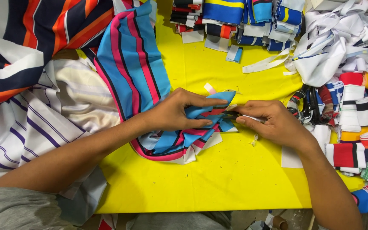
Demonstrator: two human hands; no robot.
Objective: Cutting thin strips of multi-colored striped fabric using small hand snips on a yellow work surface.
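Observation:
A blue garment with pink and black stripes lies across the yellow table, its lower end bunched near the middle. My left hand pinches a folded corner of that fabric and holds it up. My right hand meets it from the right, fingers closed on a small dark tool, apparently thread snips, whose tip touches the fabric edge. Most of the tool is hidden by my fingers.
Striped white, navy and orange garments are heaped at the left. Folded striped pieces are stacked at the far edge. White strips and rolled striped trims crowd the right, with black scissors among them.

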